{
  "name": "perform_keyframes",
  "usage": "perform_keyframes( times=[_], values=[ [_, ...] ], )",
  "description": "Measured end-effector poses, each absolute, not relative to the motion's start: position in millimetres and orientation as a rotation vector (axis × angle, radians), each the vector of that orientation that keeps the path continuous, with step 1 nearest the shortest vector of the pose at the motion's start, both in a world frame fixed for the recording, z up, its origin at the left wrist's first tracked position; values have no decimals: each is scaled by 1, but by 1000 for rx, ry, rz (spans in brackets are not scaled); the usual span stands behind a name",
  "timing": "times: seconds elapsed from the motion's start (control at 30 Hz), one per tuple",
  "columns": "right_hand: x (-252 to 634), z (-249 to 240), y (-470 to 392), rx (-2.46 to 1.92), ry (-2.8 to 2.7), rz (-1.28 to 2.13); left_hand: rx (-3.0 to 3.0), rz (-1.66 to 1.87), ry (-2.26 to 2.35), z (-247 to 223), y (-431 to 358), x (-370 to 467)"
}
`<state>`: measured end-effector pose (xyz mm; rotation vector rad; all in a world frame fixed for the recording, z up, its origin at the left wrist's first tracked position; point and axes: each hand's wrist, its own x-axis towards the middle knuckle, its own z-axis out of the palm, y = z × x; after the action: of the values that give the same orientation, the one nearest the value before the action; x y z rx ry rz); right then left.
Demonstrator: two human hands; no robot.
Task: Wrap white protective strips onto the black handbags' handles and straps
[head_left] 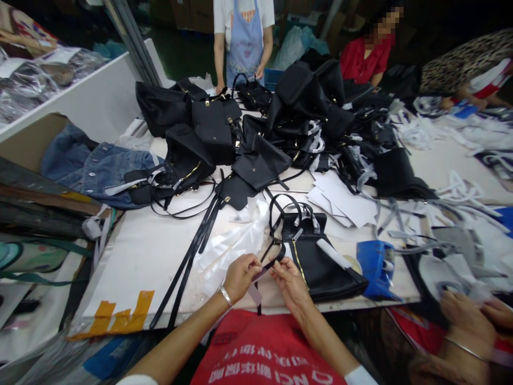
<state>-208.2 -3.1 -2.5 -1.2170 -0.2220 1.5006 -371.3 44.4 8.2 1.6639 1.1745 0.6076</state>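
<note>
At the table's near edge, my left hand point(240, 277) pinches a thin black strap point(276, 259) near its end. My right hand point(292, 282) is closed on the same strap a little to the right, fingertips together. A small pale purplish strip point(255, 293) hangs below my fingers; I cannot tell what it is. The strap appears to belong to the black handbag point(324, 262), which lies beside my right hand with a gold zip and a white wrapped piece on it. Crumpled white tissue sheet point(234, 240) lies beyond my left hand.
Black bags point(216, 123) are heaped across the far side. A blue tape dispenser point(374, 267) stands right of the handbag, near white paper sheets point(340, 198). Long black straps point(188, 267) lie to the left, with a denim garment point(104, 166) beyond. A co-worker's hand point(467, 321) is at right; other people stand behind.
</note>
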Motion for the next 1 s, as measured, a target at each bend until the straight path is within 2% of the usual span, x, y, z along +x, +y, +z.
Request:
perform_keyframes(
  times=[0.2,0.37,0.47,0.6,0.73,0.87,1.0],
  values=[
    [-210,4,-4,-1192,-288,1510,1690,684,1100,29,58,-355],
    [-206,2,-5,-1287,-447,1538,1386,659,1083,17,63,-343],
    [-204,-7,-5,-1501,-746,1398,1228,648,1104,-2,61,-341],
    [-207,-18,-8,-1865,-1232,1052,1116,633,1137,-21,55,-348],
    [-210,-19,-6,-1974,-1490,915,940,668,1197,-24,52,-367],
    [-214,-26,0,-1943,-1584,1037,747,773,1068,-14,49,-392],
    [-229,-51,2,-1901,-1380,1377,675,855,918,-4,47,-408]
  ],
)
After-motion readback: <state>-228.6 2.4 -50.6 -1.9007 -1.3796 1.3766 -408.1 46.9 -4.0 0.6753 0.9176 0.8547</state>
